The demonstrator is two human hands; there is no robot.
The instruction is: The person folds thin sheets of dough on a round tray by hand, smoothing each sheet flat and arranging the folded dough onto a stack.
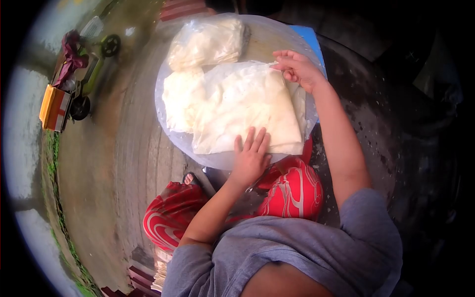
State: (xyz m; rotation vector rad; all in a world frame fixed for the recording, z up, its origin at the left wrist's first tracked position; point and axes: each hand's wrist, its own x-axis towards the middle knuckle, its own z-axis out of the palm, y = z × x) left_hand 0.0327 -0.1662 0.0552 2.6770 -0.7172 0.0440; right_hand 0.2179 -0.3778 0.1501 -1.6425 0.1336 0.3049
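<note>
Folded pale sheets [247,106] lie on a round board [222,161], hiding much of it. The left hand [251,156] rests open on their near edge; the right hand [299,72] is half-curled at the far right corner, its grip unclear. Glare blurs the plastic bag's [208,40] pale contents. Darkness swallows the right side.

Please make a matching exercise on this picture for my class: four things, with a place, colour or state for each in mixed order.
1. Left hand
2. Clear bag
3. Right hand
4. Trousers

A. Red with pale swirls
B. By the far right corner of the pale sheets
C. Fingers spread on the sheets' near edge
D. On the far side of the round table

Pairs: 1-C, 2-D, 3-B, 4-A
</note>
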